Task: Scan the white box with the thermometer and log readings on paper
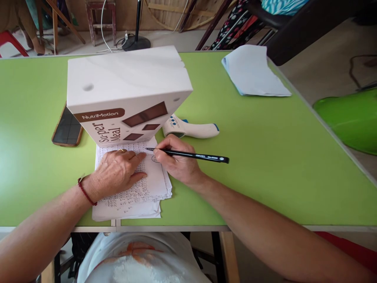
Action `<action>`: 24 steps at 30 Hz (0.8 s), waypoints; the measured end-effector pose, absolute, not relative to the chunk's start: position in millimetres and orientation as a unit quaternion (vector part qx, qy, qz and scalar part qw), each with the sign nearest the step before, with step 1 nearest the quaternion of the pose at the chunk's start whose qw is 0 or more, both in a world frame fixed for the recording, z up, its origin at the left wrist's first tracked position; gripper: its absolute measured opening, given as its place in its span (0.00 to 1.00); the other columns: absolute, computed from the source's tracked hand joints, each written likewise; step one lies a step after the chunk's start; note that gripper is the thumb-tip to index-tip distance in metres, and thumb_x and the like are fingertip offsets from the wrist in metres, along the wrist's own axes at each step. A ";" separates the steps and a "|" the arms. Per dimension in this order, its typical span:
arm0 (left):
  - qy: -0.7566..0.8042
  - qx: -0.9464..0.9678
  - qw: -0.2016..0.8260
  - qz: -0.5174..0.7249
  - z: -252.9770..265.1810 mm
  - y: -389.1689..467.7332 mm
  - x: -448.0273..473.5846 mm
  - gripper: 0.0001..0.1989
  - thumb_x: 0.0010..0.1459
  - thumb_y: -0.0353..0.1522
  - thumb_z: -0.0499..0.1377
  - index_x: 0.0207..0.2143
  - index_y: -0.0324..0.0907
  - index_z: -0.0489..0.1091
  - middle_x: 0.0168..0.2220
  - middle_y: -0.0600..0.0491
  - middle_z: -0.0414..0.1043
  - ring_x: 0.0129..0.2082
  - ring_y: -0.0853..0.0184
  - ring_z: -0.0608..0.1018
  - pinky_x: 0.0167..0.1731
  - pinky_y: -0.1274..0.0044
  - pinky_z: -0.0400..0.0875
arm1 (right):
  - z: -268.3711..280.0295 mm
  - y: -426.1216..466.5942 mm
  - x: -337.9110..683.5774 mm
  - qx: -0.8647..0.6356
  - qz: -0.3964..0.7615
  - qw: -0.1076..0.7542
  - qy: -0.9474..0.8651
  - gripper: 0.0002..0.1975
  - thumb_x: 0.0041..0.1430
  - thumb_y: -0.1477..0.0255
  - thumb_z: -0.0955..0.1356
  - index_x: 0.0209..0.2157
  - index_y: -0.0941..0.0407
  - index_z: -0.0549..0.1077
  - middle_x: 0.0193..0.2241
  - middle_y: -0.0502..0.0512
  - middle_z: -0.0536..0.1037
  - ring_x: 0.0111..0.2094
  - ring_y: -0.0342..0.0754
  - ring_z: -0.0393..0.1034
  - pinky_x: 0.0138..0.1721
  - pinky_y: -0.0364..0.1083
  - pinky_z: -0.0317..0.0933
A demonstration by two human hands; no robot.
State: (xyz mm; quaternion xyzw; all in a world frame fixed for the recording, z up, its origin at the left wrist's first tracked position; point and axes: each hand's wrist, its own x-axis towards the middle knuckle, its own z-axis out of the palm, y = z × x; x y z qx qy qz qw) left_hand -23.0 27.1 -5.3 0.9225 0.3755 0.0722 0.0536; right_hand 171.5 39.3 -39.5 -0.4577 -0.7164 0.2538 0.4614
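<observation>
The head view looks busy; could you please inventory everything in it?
tabletop: 1, green, centre
box: 1, white, on tabletop
phone: 1, dark, left of box
device: 1, white, right of box
written sheets: several, white, before box
folded papers: 1 bundle, white, far right
pen: 1, black, over sheets
stool: 1, dark red, behind tabletop
stand: 1, black, beside stool
rounded object: 1, green, beyond right edge
furniture: 1, dark, top right
bystander: 1, top left
bracelet: 1, red, left wrist
shirt: 1, white, bottom
left hand: 1, on sheets
right hand: 1, around pen
</observation>
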 end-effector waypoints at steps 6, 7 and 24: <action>0.377 0.922 0.052 0.068 -5.2 26.6 -23.1 0.19 0.59 0.39 0.62 0.48 0.38 0.69 0.33 0.52 0.75 0.30 0.60 0.77 0.24 0.71 0.67 | -38.7 38.8 170.7 -0.468 0.247 0.449 -0.720 0.07 0.51 0.75 0.65 0.23 0.53 0.62 0.17 0.44 0.68 0.17 0.39 0.61 0.19 0.40 0.56; 0.377 0.922 0.052 0.068 -5.3 26.7 -23.2 0.19 0.59 0.39 0.62 0.48 0.38 0.69 0.33 0.52 0.75 0.30 0.60 0.77 0.24 0.71 0.67 | -38.5 38.7 170.9 -0.466 0.250 0.447 -0.721 0.07 0.51 0.75 0.65 0.23 0.53 0.62 0.17 0.44 0.68 0.17 0.39 0.61 0.19 0.40 0.56; 0.377 0.922 0.058 0.069 -4.8 27.0 -23.3 0.19 0.59 0.39 0.61 0.49 0.37 0.69 0.33 0.52 0.75 0.30 0.59 0.78 0.24 0.71 0.68 | -36.7 38.8 171.4 -0.469 0.257 0.446 -0.718 0.06 0.49 0.75 0.64 0.22 0.53 0.62 0.17 0.44 0.68 0.17 0.39 0.61 0.18 0.41 0.55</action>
